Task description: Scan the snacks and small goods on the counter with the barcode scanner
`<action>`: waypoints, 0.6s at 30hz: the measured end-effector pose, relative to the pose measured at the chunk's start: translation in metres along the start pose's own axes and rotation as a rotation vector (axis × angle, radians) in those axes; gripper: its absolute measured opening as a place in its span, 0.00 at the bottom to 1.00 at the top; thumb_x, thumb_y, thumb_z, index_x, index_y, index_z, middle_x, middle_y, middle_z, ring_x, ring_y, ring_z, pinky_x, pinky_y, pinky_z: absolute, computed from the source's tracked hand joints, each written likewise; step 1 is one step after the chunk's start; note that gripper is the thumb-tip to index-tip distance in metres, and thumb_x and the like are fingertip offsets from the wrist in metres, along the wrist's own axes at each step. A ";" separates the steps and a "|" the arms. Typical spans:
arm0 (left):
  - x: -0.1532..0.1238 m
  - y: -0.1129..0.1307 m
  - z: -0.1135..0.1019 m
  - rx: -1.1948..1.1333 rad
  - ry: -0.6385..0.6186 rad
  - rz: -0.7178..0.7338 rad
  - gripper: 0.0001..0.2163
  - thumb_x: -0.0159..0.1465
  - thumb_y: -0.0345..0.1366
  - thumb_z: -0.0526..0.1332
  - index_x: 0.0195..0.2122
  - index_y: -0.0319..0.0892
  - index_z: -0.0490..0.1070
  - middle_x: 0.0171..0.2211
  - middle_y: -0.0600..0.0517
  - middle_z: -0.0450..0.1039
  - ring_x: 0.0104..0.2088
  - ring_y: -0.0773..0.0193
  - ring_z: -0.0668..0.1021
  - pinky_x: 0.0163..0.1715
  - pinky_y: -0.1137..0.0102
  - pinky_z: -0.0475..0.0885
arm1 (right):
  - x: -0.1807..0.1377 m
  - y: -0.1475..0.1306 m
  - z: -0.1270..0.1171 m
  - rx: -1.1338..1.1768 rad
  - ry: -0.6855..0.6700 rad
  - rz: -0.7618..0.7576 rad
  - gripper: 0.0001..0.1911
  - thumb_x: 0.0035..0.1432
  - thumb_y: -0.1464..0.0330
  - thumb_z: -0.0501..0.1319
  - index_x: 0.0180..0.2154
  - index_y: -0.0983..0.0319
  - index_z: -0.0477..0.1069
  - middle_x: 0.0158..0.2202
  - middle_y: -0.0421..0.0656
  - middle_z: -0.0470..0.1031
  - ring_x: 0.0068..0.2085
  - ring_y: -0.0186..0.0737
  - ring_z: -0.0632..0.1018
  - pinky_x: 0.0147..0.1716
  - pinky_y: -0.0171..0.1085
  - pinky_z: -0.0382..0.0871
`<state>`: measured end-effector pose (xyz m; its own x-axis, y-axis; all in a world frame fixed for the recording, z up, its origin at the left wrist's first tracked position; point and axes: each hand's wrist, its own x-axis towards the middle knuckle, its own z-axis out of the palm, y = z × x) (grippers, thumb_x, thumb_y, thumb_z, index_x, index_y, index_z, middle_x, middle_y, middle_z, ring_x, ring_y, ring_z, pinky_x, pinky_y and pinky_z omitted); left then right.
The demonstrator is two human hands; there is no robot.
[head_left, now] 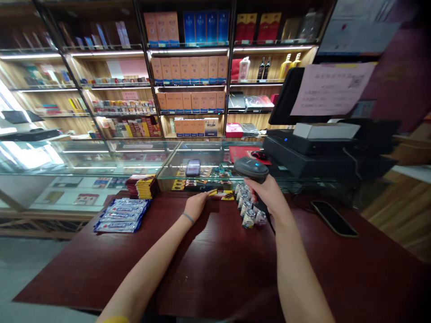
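My right hand (pixel 271 195) is wrapped round the handle of a black barcode scanner (pixel 251 169), its head facing left above the table. My left hand (pixel 196 205), a thin band at its wrist, pinches the near end of a yellow and brown wrapped snack bar (pixel 228 195) at the table's back edge. Below the scanner, several small jars or cans (pixel 248 217) stand close together. To the left lie a stack of yellow and dark red packets (pixel 141 186) and a row of blue and white packets (pixel 123 215).
A glass display counter (pixel 168 157) runs behind the dark red table (pixel 215 269). On the right are a phone (pixel 335 219), a monitor (pixel 286 96) with a paper sheet, and a black till (pixel 303 154). A mouse (pixel 258 154) lies on a red mat.
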<state>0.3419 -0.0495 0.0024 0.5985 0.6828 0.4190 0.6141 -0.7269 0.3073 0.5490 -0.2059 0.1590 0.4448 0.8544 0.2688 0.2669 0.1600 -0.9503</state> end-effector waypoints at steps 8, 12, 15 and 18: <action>0.024 0.042 0.036 0.166 -0.168 0.190 0.13 0.69 0.30 0.53 0.51 0.44 0.73 0.48 0.43 0.77 0.48 0.57 0.78 0.47 0.66 0.73 | -0.005 -0.011 -0.023 0.083 0.091 -0.006 0.13 0.49 0.61 0.67 0.23 0.59 0.64 0.13 0.33 0.64 0.12 0.31 0.64 0.12 0.32 0.57; 0.035 0.048 0.050 0.156 -0.191 0.208 0.15 0.69 0.30 0.52 0.53 0.45 0.71 0.49 0.43 0.76 0.50 0.58 0.77 0.48 0.66 0.72 | -0.004 -0.011 -0.028 0.089 0.096 -0.008 0.15 0.49 0.61 0.66 0.21 0.59 0.64 0.14 0.34 0.64 0.12 0.31 0.64 0.12 0.32 0.57; 0.041 0.049 0.058 0.148 -0.188 0.242 0.16 0.69 0.29 0.52 0.56 0.45 0.69 0.52 0.44 0.74 0.54 0.58 0.74 0.53 0.66 0.69 | -0.003 -0.010 -0.030 0.099 0.095 -0.004 0.15 0.49 0.61 0.67 0.21 0.59 0.64 0.14 0.34 0.65 0.12 0.31 0.64 0.12 0.32 0.57; 0.043 0.050 0.062 0.164 -0.192 0.242 0.18 0.69 0.28 0.51 0.57 0.44 0.68 0.54 0.43 0.73 0.56 0.58 0.72 0.55 0.66 0.68 | -0.002 -0.009 -0.031 0.119 0.091 -0.009 0.14 0.49 0.61 0.67 0.22 0.59 0.65 0.14 0.34 0.65 0.13 0.31 0.64 0.12 0.32 0.58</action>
<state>0.4302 -0.0514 -0.0173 0.8133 0.5047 0.2895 0.5077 -0.8586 0.0704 0.5725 -0.2247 0.1714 0.5203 0.8049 0.2854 0.1708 0.2293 -0.9582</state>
